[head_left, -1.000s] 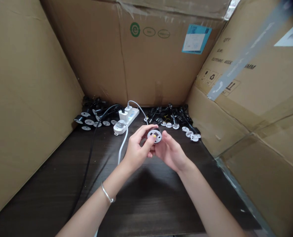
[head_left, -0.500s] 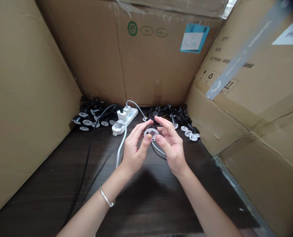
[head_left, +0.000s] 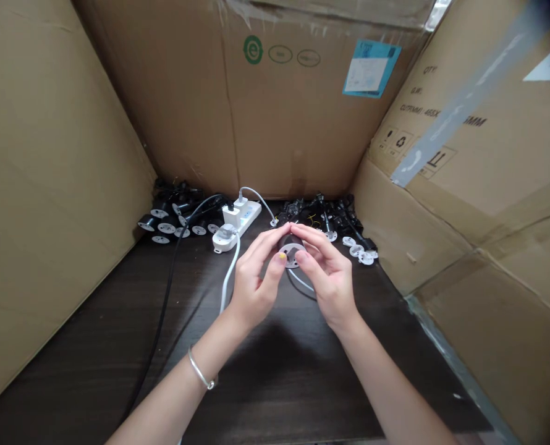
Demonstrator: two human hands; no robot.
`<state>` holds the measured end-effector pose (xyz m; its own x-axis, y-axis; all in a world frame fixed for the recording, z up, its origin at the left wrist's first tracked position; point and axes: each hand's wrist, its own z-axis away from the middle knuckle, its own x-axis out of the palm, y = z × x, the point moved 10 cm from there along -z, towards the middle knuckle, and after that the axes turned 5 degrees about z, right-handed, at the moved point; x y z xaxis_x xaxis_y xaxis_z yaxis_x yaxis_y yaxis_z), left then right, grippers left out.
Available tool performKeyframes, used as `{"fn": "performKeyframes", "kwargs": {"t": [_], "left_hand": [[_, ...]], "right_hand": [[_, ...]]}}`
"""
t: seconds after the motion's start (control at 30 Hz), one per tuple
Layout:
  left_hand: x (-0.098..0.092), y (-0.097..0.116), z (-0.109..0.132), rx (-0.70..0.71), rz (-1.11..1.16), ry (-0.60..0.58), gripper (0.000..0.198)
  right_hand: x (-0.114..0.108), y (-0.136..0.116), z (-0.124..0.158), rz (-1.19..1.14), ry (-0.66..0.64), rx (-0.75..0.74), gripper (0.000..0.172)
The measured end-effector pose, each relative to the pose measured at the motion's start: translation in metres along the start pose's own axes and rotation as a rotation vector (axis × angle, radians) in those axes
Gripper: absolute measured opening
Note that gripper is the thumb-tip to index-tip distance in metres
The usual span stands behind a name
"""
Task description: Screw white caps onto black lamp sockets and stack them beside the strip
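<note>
Between my two hands is a black round part with a white disc face (head_left: pixel 294 254), its face tilted toward me. My left hand (head_left: pixel 260 278) cups it from the left, thumb on the edge of the disc. From the right, my right hand (head_left: pixel 331 278) does the same, with its thumb pressed near the other edge. The fingertips of both hands meet over the top of the part and hide much of its black body. A white cable (head_left: pixel 300 282) shows just below and behind the hands.
A white power strip (head_left: pixel 238 226) with plugged-in adapters stands behind my left hand. Several black parts with white discs (head_left: pixel 164 228) lie at the back left. More black parts and loose white discs (head_left: pixel 366 257) lie at the back right. Cardboard walls (head_left: pixel 275 123) enclose the dark table (head_left: pixel 186 408).
My fingertips have closed together over the top of the part, and my right hand has shifted slightly right. The whole view has moved a little.
</note>
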<state>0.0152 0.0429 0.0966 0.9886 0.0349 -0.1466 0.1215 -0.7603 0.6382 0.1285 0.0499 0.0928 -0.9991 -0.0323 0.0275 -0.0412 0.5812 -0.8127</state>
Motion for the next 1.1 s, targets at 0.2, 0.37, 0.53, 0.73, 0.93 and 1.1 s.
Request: {"fn": "performKeyframes", "kwargs": {"t": [0.2,0.37,0.53,0.73,0.93,1.1], "left_hand": [[-0.001,0.004,-0.001,0.028,-0.021,-0.001,0.034],[-0.002,-0.002,0.000,-0.039,-0.023,0.027,0.030],[-0.003,-0.013,0.006,-0.102,-0.033,0.073,0.027],[-0.001,-0.024,0.012,-0.183,0.007,0.103,0.025],[0.005,-0.047,0.011,-0.363,0.321,0.090,0.033],[0.015,-0.059,0.014,-0.479,0.575,0.086,0.044]], "right_hand": [[0.000,-0.003,-0.001,0.016,-0.006,-0.005,0.028],[-0.006,0.008,0.000,0.021,0.042,0.040,0.028],[-0.009,0.024,0.003,0.024,0.097,0.127,0.026],[-0.010,0.025,0.005,0.071,0.143,0.132,0.025],[-0.007,0.038,0.001,-0.094,0.092,0.239,0.024],[0.003,0.055,0.002,-0.363,0.012,0.394,0.033]]}}
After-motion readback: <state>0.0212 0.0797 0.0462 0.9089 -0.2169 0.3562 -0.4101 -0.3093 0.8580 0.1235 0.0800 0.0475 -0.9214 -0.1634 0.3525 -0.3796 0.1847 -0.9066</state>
